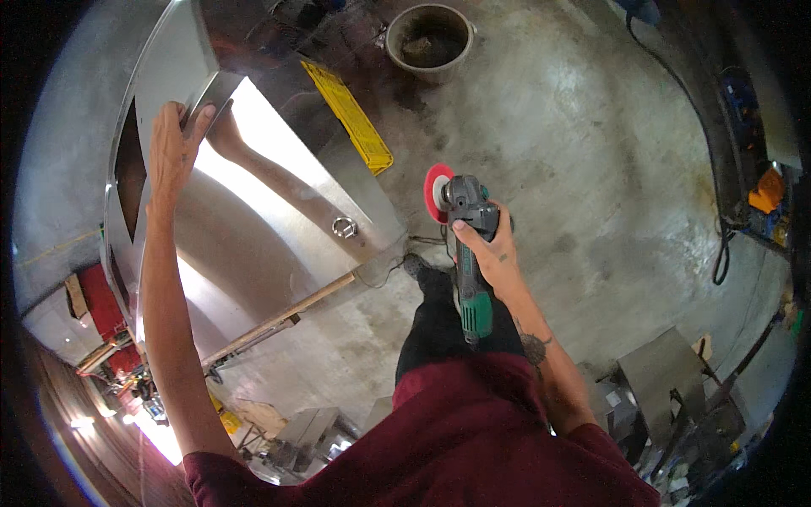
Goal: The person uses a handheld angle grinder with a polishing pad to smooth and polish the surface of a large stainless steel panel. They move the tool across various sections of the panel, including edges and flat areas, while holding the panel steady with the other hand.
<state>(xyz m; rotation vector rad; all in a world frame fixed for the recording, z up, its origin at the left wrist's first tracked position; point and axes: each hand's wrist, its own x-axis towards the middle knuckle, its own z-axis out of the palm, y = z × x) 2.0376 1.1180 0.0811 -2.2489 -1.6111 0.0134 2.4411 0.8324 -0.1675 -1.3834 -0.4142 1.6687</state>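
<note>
My right hand is wrapped round the body of an angle grinder, black with a green rear end. A red and white disc is fitted to its head, clear of the metal and above the floor. To the left, my left hand reaches out over a large shiny sheet-metal piece. Its thumb and fingers close on the raised, bent edge near the far end; the fingertips are partly hidden. A small round metal ring sits on the sheet near its right edge.
A yellow slotted plastic piece lies beyond the sheet. Farther off stands a round bucket. A wooden strip runs along the sheet's near edge. Cables and tools line the right side; metal boxes stand at lower right.
</note>
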